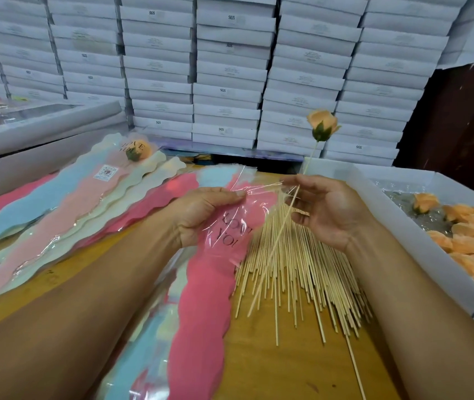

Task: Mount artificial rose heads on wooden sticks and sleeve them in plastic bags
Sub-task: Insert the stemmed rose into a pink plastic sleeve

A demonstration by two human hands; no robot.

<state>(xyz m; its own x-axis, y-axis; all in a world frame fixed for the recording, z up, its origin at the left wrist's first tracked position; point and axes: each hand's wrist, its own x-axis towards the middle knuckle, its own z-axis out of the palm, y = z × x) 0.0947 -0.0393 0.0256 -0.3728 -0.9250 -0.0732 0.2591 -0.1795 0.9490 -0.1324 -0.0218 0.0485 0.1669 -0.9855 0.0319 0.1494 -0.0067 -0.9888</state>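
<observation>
Pink bag (212, 272) in left hand (201, 215), rose stick (282, 226) in right hand (331, 212).

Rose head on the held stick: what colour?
Peach-orange petals with a green base on the rose head; head view, the only one.

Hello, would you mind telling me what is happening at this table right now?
A person is sleeving a mounted rose. The right hand holds a stick topped with an orange rose head, while the left hand pinches open a pink plastic bag. Loose sticks lie on the table; more rose heads wait in a white box.
</observation>
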